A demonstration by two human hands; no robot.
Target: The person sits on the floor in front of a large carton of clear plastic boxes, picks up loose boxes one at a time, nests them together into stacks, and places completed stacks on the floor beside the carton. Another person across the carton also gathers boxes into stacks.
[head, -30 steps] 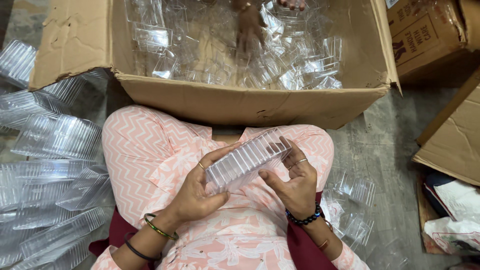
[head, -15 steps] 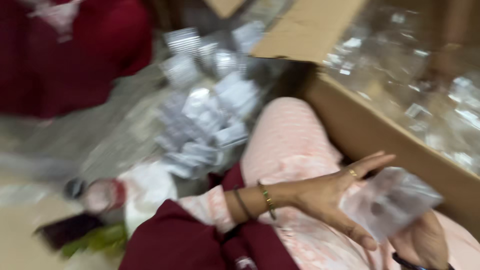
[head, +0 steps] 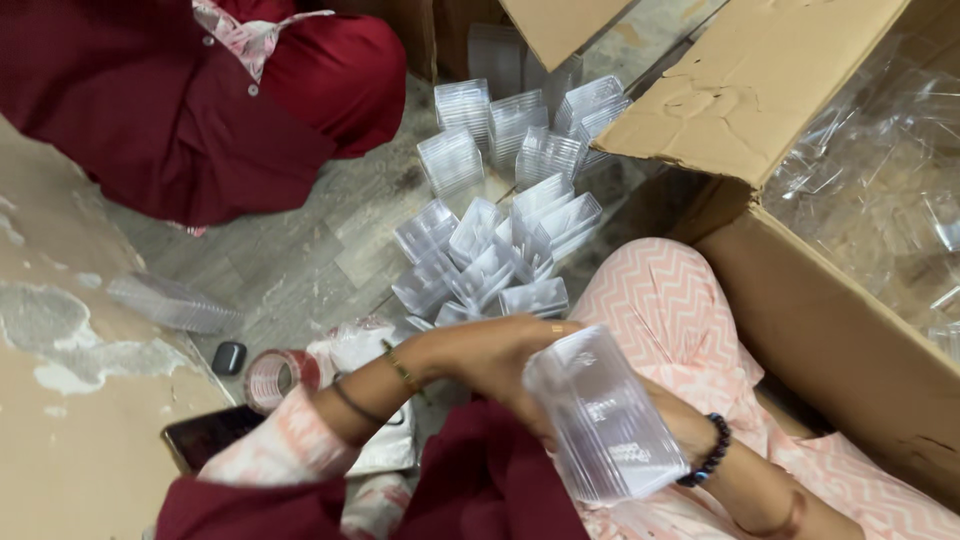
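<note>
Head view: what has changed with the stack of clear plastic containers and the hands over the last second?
The stack of clear plastic containers went from level across the lap, in front of the open cardboard box, to up on end at the person's left side, above stacks of clear containers on the floor. The view swung left, bringing in a second person in dark red. Both hands, left hand and right hand, are still holding the stack.

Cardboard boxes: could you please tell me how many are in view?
2: one large open cardboard box at right holding clear plastic, another box at top centre, partly cut off; more may be hidden.
</note>
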